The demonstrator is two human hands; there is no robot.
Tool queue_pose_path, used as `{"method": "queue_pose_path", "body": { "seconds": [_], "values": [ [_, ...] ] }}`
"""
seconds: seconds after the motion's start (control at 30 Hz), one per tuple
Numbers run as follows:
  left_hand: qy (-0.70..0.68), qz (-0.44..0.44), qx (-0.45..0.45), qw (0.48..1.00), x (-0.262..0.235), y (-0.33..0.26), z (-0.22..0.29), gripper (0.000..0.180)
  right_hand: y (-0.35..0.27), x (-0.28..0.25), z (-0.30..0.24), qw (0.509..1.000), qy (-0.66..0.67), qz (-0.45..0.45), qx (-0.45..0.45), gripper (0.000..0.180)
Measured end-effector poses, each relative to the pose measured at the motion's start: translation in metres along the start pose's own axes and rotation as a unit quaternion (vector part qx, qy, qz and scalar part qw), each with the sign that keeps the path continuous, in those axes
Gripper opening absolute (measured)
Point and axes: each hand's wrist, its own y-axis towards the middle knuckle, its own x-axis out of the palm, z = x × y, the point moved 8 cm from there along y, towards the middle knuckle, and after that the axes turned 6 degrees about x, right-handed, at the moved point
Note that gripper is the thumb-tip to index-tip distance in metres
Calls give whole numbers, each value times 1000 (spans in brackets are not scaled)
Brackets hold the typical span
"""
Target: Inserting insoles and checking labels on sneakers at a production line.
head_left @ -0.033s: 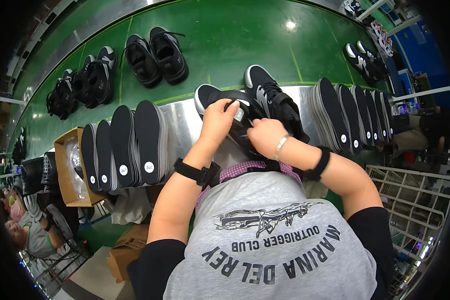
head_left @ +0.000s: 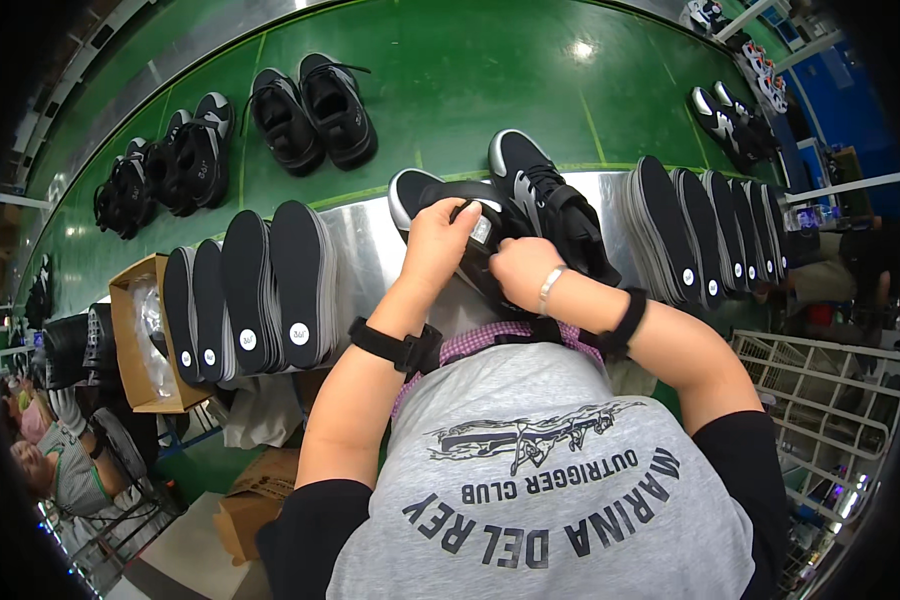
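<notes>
A black and white sneaker (head_left: 415, 192) lies on the steel bench (head_left: 365, 255) right in front of me. My left hand (head_left: 438, 243) presses a black insole (head_left: 475, 198) into its opening from above. My right hand (head_left: 523, 272) grips the same sneaker at its heel side. A second black and grey sneaker (head_left: 545, 195) lies just to the right of it, touching my right hand's back. Both wrists wear black bands.
Stacks of black insoles stand on edge at the left (head_left: 255, 290) and at the right (head_left: 705, 235). Pairs of black sneakers (head_left: 310, 110) ride the green conveyor (head_left: 470, 70) beyond. A cardboard box (head_left: 135, 340) sits at the left; a white wire rack (head_left: 830, 400) at the right.
</notes>
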Motion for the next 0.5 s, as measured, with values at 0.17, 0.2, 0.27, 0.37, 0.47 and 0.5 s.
{"method": "queue_pose_path", "body": {
  "seconds": [0.17, 0.2, 0.27, 0.37, 0.47, 0.5],
  "values": [
    [-16, 9, -21, 1000, -6, -2, -3, 21, 28, 36, -5, 974, -43, -221, -8, 23],
    [-30, 7, -21, 999, -6, -2, -3, 21, 28, 39, -7, 975, -43, -220, -9, 23],
    [-14, 16, -5, 1000, -5, -1, -3, 21, 28, 42, -8, 974, -91, -209, -8, 24],
    [17, 27, 15, 999, -7, -3, 1, 23, 27, 42, -6, 968, -84, -236, 24, 24],
    [39, 30, 18, 999, -8, -5, 7, 26, 20, 32, -7, 965, -123, -231, 5, 25],
    [46, 30, 16, 998, -8, -5, 7, 26, 17, 32, -12, 960, -142, -238, -30, 24]
  ]
}}
